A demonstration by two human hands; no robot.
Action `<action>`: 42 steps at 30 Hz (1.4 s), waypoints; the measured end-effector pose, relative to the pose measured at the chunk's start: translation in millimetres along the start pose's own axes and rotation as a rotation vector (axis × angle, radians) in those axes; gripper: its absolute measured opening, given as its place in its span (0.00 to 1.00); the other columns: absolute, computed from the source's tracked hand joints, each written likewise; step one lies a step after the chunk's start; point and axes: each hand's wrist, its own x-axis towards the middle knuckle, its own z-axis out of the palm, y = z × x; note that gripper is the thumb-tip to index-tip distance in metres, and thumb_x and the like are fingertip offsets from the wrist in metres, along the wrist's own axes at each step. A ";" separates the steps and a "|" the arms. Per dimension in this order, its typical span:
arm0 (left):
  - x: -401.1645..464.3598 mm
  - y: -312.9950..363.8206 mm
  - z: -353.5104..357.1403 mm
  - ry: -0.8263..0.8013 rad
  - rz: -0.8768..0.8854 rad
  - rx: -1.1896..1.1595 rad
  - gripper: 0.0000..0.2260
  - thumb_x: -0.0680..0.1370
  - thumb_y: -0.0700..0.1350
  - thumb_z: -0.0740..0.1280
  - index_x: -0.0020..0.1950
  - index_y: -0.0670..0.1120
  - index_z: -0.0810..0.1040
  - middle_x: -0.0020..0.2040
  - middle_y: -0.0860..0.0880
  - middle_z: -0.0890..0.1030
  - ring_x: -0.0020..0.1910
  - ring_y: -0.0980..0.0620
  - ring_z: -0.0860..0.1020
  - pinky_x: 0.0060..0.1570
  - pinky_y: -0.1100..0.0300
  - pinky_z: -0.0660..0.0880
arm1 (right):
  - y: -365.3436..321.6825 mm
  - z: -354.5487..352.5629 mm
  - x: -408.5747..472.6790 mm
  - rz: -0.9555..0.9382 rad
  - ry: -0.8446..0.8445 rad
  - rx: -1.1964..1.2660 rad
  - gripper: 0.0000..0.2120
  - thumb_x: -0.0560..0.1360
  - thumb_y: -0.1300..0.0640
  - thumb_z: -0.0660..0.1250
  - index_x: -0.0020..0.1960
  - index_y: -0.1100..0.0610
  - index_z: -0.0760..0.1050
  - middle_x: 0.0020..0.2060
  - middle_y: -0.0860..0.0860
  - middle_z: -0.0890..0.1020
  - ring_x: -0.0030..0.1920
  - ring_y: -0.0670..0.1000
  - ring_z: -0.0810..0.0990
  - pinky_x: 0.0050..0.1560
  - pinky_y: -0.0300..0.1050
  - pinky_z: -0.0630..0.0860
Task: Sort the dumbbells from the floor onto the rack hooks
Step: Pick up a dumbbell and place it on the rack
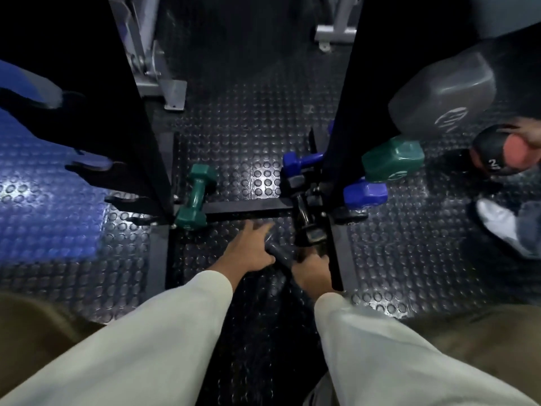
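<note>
A dark grey dumbbell (pixel 279 253) lies on the floor between my hands, inside the rack's base. My right hand (pixel 311 269) grips its near part, fingers curled around it. My left hand (pixel 248 247) reaches beside it with fingers spread, touching the dumbbell's far end. A black dumbbell (pixel 304 218) lies just beyond my right hand. A green dumbbell (pixel 194 197) rests across the rack's cross bar (pixel 248 208). A blue dumbbell (pixel 298 161) lies against the right upright (pixel 345 112). On the right hooks hang a grey dumbbell (pixel 445 95), a green one (pixel 392 161) and a blue one (pixel 366 193).
The left upright (pixel 137 106) has bare black hooks (pixel 87 168) on its left side. Another person's hand (pixel 527 136) holds a pink and black weight (pixel 497 152) at right, with a white shoe (pixel 497 221) below. Grey machine legs (pixel 172 92) stand behind the rack on studded rubber floor.
</note>
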 end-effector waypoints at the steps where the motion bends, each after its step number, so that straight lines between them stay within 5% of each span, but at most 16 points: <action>1: 5.5 -1.5 5.1 -0.020 0.003 -0.008 0.46 0.71 0.53 0.78 0.82 0.67 0.54 0.82 0.44 0.55 0.76 0.38 0.69 0.70 0.43 0.74 | 0.8 0.3 -2.0 0.024 0.006 0.035 0.34 0.71 0.39 0.62 0.72 0.57 0.72 0.69 0.62 0.74 0.63 0.65 0.78 0.57 0.49 0.68; 6: 25.0 -9.5 24.4 -0.074 -0.017 -0.011 0.41 0.80 0.48 0.72 0.83 0.66 0.51 0.85 0.40 0.51 0.78 0.34 0.65 0.75 0.45 0.67 | 5.6 10.6 -0.8 0.088 0.027 0.039 0.35 0.75 0.53 0.73 0.76 0.60 0.61 0.70 0.67 0.68 0.68 0.69 0.72 0.71 0.55 0.70; 13: 37.5 -21.4 33.5 0.062 0.006 -0.037 0.31 0.83 0.40 0.65 0.79 0.68 0.62 0.76 0.43 0.66 0.67 0.37 0.76 0.66 0.48 0.75 | 1.3 27.4 11.8 0.134 -0.009 -0.100 0.26 0.75 0.65 0.66 0.71 0.61 0.61 0.69 0.65 0.62 0.63 0.66 0.74 0.66 0.51 0.72; 19: 41.2 -24.4 36.8 0.060 0.010 -0.054 0.33 0.82 0.40 0.66 0.78 0.69 0.61 0.76 0.44 0.66 0.66 0.38 0.77 0.66 0.47 0.78 | 1.4 27.4 21.5 0.122 -0.037 -0.196 0.27 0.78 0.62 0.65 0.74 0.61 0.60 0.70 0.65 0.63 0.68 0.66 0.71 0.71 0.54 0.70; 24: 44.4 -39.7 33.8 0.103 0.063 -0.208 0.28 0.83 0.59 0.63 0.82 0.66 0.57 0.83 0.44 0.60 0.82 0.40 0.59 0.81 0.44 0.59 | -10.7 42.5 11.3 0.101 0.123 -0.355 0.27 0.78 0.53 0.65 0.74 0.57 0.61 0.69 0.62 0.68 0.69 0.67 0.71 0.69 0.63 0.70; 27: 37.3 -50.9 18.0 0.361 -0.116 -0.284 0.28 0.84 0.61 0.60 0.84 0.60 0.57 0.80 0.46 0.61 0.80 0.42 0.61 0.79 0.44 0.61 | -34.2 55.0 -8.0 -0.072 0.342 -0.312 0.18 0.70 0.55 0.66 0.57 0.61 0.72 0.54 0.64 0.78 0.59 0.67 0.77 0.60 0.69 0.72; 31: 31.9 -77.9 -10.1 0.738 -0.512 -0.310 0.30 0.80 0.62 0.66 0.79 0.55 0.61 0.64 0.42 0.65 0.61 0.39 0.71 0.63 0.44 0.73 | -87.6 43.9 -6.3 -0.104 0.307 -0.099 0.19 0.76 0.52 0.67 0.65 0.55 0.72 0.63 0.56 0.75 0.66 0.62 0.75 0.68 0.65 0.65; 34: 48.2 -102.9 -31.6 0.611 -0.741 -0.681 0.38 0.77 0.69 0.66 0.82 0.60 0.52 0.71 0.34 0.62 0.63 0.29 0.72 0.65 0.41 0.74 | -117.3 42.5 -4.9 -0.225 0.282 0.066 0.17 0.78 0.54 0.67 0.66 0.52 0.75 0.65 0.52 0.75 0.64 0.59 0.78 0.69 0.62 0.66; 38: 67.1 -106.3 -42.7 0.537 -0.714 -0.856 0.41 0.78 0.64 0.70 0.84 0.60 0.51 0.75 0.31 0.66 0.69 0.33 0.72 0.65 0.47 0.73 | -123.8 52.5 -3.4 -0.322 0.227 0.070 0.15 0.78 0.56 0.68 0.65 0.52 0.77 0.65 0.53 0.75 0.65 0.60 0.77 0.69 0.60 0.72; 42: 80.4 -112.9 -36.1 0.646 -0.749 -0.952 0.29 0.75 0.55 0.76 0.72 0.57 0.68 0.64 0.35 0.76 0.47 0.41 0.77 0.47 0.55 0.76 | -114.7 57.6 -0.4 -0.365 0.211 0.104 0.14 0.78 0.57 0.68 0.63 0.53 0.80 0.63 0.55 0.76 0.65 0.60 0.77 0.71 0.59 0.71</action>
